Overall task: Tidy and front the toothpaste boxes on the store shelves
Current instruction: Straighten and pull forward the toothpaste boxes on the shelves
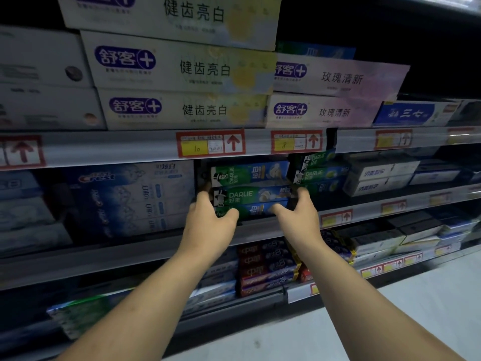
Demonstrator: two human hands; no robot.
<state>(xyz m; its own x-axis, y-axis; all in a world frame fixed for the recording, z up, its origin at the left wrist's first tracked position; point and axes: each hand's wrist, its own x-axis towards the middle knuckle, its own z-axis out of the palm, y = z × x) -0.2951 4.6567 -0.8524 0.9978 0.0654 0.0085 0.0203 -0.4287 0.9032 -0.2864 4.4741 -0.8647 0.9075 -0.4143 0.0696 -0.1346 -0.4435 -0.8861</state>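
Observation:
A stack of three green and blue Darlie toothpaste boxes (251,192) sits on the middle shelf (260,229). My left hand (208,217) grips the stack's left end, fingers curled behind it and thumb across the front of the lowest box. At the right end my right hand (299,208) holds the stack the same way, thumb on the bottom box's front. More Darlie boxes (321,171) are stacked just to the right, set further back.
Crest boxes (125,199) fill the shelf to the left. White and pink boxes (182,71) are stacked on the shelf above, behind a price rail (161,145). Dark red boxes (265,267) sit on the lower shelf. Grey floor (390,321) lies bottom right.

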